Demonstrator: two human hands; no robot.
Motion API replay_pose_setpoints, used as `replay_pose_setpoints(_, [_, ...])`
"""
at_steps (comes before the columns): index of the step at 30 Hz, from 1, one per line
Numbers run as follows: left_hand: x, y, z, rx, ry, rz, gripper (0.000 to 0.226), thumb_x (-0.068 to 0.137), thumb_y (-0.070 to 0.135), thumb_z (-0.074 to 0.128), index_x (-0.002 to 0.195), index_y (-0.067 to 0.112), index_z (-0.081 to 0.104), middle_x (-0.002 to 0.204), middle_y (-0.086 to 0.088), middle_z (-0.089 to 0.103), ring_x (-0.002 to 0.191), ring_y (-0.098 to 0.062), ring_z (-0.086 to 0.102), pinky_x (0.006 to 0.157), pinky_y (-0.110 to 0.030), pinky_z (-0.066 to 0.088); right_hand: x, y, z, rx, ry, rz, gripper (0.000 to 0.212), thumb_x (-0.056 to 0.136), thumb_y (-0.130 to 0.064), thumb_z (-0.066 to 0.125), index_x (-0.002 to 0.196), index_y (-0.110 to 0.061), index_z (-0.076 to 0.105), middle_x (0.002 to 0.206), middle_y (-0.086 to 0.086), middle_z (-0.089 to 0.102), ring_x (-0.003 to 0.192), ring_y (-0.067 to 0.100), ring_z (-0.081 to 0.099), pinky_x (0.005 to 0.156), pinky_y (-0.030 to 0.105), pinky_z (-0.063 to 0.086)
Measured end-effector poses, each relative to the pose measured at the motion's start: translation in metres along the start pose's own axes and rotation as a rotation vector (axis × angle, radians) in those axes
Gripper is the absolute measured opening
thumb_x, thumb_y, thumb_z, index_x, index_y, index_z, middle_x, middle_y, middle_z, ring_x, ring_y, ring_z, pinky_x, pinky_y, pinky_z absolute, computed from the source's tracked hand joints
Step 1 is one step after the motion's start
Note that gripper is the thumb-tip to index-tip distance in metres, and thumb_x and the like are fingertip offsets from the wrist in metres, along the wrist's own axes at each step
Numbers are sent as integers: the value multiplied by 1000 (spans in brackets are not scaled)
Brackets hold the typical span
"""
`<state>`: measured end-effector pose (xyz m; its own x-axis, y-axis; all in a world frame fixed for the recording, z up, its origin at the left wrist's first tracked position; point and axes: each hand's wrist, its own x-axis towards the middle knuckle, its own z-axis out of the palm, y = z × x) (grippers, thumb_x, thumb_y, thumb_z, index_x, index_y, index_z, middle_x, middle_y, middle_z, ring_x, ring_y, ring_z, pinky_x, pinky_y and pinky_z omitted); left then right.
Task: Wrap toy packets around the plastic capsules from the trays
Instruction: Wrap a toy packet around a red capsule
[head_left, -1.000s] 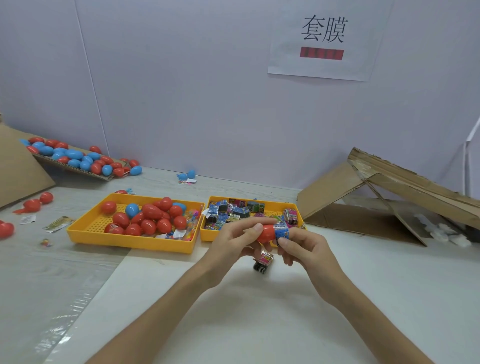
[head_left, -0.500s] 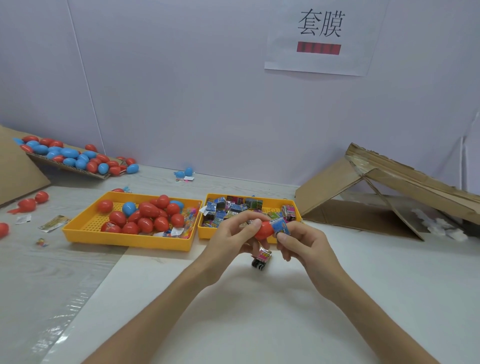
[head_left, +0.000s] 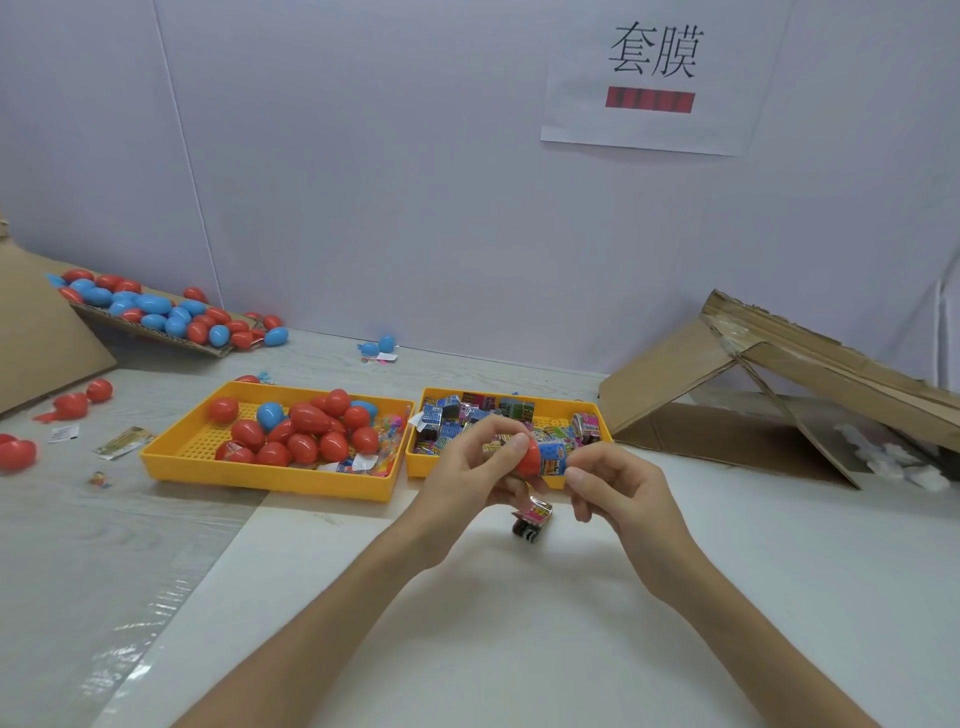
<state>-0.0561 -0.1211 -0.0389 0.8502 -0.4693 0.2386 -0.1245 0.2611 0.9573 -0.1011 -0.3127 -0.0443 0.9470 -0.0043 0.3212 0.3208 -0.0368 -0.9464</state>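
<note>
Two yellow trays stand side by side: capsule tray (head_left: 260, 480), packet tray (head_left: 546, 401). The left hand (head_left: 467, 467) grips one red capsule (head_left: 527, 460); the right hand (head_left: 618, 483) pinches one blue packet (head_left: 551, 457) around it. One loose packet (head_left: 531, 517) lies on the tabletop (head_left: 519, 649).

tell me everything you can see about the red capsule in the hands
The red capsule is a smooth, glossy plastic egg shape, held in the air above the table. A blue printed packet sleeves its right part, so only the left red end shows. The left hand grips that red end with curled fingers, and the right hand pinches the packet side. Any seam is hidden.
</note>
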Motion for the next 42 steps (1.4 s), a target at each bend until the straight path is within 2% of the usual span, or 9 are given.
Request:
replay_pose_setpoints(4, [0, -2, 1, 23, -5, -16, 32, 93, 36, 58, 109, 8, 57, 75, -5, 70, 66, -21, 66, 69, -31, 58, -2, -3, 3, -45, -5, -12, 1, 80, -23, 72, 80, -23, 73, 67, 5, 62, 57, 17, 53, 57, 25, 46])
replay_pose_setpoints(7, [1, -3, 1, 37, 2, -26, 28, 96, 34, 56, 106, 8, 57, 76, -9, 72, 67, -23, 67, 68, -31, 58, -3, -5, 4, -74, -15, -25, 3, 80, -23, 71, 78, -23, 72, 66, 2, 63, 57, 16, 53, 56, 24, 46])
replay_pose_setpoints(11, [1, -3, 2, 47, 11, -41, 35, 92, 41, 56, 99, 6, 54, 79, -14, 74, 66, -23, 68, 66, -29, 59, -3, -8, 5, -98, -31, -43, 7, 83, -23, 77, 77, -23, 73, 68, 4, 64, 57, 16, 53, 57, 24, 46])
replay_pose_setpoints(15, [2, -5, 3, 67, 11, -42, 35, 93, 41, 54, 96, 7, 51, 79, -14, 75, 67, -25, 69, 66, -29, 59, -3, -6, 4, -100, -30, -46, 18, 89, -10, 70, 77, -22, 73, 68, 2, 64, 57, 16, 53, 57, 22, 46])
replay_pose_setpoints(20, [2, -5, 3, 92, 14, -20, 34, 93, 42, 54, 93, 8, 51, 80, -16, 75, 64, -24, 69, 63, -27, 57, -3, -7, 3, -79, -26, -19, 8, 83, -21, 70, 76, -22, 74, 68, 3, 64, 58, 16, 52, 57, 23, 46])
replay_pose_setpoints(25, [2, -5, 4, 106, 11, -10, 34, 92, 42, 55, 90, 8, 49, 79, -16, 75, 57, -20, 68, 59, -25, 56, -1, -3, 0, -40, -25, 5, 6, 84, -15, 71, 79, -18, 73, 69, 6, 62, 59, 19, 50, 59, 25, 44])
replay_pose_setpoints(32, [2, -4, 2, 115, 41, -13, 37, 93, 40, 55, 96, 3, 50, 78, -15, 76, 59, -22, 70, 59, -27, 57, -4, -5, 6, -113, -26, -11, 5, 81, -25, 70, 82, -24, 75, 67, -1, 65, 57, 14, 49, 58, 22, 44])
replay_pose_setpoints(37, [3, -5, 2, 119, 71, 3, 28, 101, 30, 52, 95, 3, 49, 77, -18, 75, 58, -24, 69, 57, -27, 57, -4, -6, 7, -98, -10, 0, 12, 86, -15, 75, 78, -24, 75, 66, 0, 64, 57, 17, 48, 57, 22, 44])
replay_pose_setpoints(42, [2, -6, 2, 132, 79, 7, 26, 102, 27, 53, 92, 4, 49, 77, -18, 75, 59, -24, 70, 58, -28, 58, -4, -7, 7, -93, -29, 2, 11, 87, -15, 71, 77, -20, 74, 67, 4, 63, 58, 17, 49, 57, 21, 45])
